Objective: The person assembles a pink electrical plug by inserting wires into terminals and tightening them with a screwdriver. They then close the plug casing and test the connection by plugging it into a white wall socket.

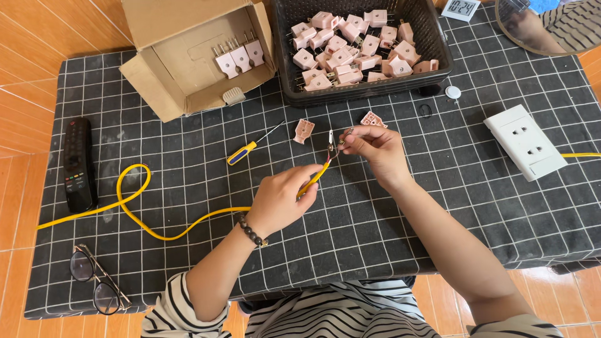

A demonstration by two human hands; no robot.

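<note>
A brown cardboard box (188, 56) lies open at the top left with three pink plugs inside. Beside it sits a black basket (366, 87) full of pink plugs. The left hand (278, 203) is closed around the yellow cable (156, 228). The right hand (375, 147) pinches the cable's bare wire tips (332, 145) above the checked mat (438, 206).

The person wears a top with horizontal black-and-white stripes. The sleeves are pushed up near the elbows, leaving both forearms bare. The left hand (278, 203) carries a bracelet of dark round beads (251, 231) at the wrist. The right hand (374, 150) shows no ring or band, as far as this view allows. Fingernails appear short and unpainted.
</note>
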